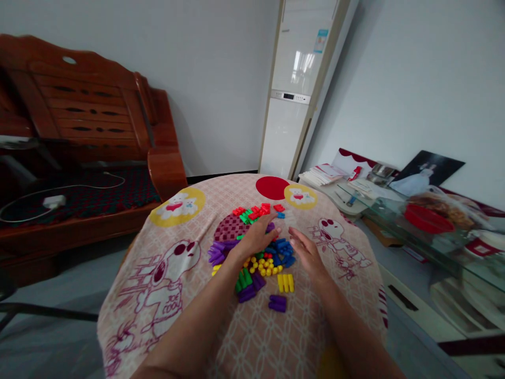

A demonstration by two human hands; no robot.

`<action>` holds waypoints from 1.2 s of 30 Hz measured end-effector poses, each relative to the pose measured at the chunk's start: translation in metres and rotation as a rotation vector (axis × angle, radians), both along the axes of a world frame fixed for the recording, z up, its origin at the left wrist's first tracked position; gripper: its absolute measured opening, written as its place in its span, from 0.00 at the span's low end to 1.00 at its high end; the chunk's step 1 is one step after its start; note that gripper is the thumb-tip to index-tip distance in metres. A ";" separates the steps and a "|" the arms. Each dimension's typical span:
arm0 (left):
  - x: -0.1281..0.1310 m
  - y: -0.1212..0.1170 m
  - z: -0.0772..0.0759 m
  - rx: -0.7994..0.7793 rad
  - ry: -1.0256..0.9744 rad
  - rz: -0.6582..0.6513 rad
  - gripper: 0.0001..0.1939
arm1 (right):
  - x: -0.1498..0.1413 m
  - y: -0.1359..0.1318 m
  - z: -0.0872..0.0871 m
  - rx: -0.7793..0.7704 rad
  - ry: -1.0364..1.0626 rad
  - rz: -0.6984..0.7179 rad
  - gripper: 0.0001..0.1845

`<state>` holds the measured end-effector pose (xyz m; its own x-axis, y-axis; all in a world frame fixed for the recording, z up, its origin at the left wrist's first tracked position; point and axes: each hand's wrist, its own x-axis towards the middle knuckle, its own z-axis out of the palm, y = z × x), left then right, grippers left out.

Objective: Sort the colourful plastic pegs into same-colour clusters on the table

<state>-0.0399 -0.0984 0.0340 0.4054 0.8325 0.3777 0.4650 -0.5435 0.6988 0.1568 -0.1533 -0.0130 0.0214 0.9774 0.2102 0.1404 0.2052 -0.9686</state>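
Tablecloth (260,339) bears coloured pieces (266,266), left hand (258,235) obscuring some.

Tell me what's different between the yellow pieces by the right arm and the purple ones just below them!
The yellow pieces number three; the purple pieces look like two. The yellow pieces run roughly up-and-down in the picture, while the purple pieces lie sideways. Both sets rest on the tablecloth.

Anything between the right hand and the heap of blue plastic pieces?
Nothing visible stands between the right hand and the heap of blue plastic pieces; the heap lies close on its left, though whether they touch is unclear.
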 end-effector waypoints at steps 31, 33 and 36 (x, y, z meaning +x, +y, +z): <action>-0.127 -0.018 -0.054 0.033 0.290 0.798 0.32 | -0.047 0.177 0.019 -0.098 -0.513 -0.139 0.16; -0.126 -0.016 -0.057 0.007 0.287 0.793 0.30 | -0.063 0.172 0.018 -0.068 -0.525 0.001 0.14; -0.120 -0.011 -0.059 0.018 0.235 0.759 0.28 | -0.084 0.146 0.018 0.058 -0.401 0.241 0.15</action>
<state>-0.1601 -0.1095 -0.0251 -0.1991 0.9079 0.3689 0.8473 -0.0296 0.5303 0.0732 -0.0068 0.0046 -0.2984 0.9310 0.2102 0.4428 0.3302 -0.8336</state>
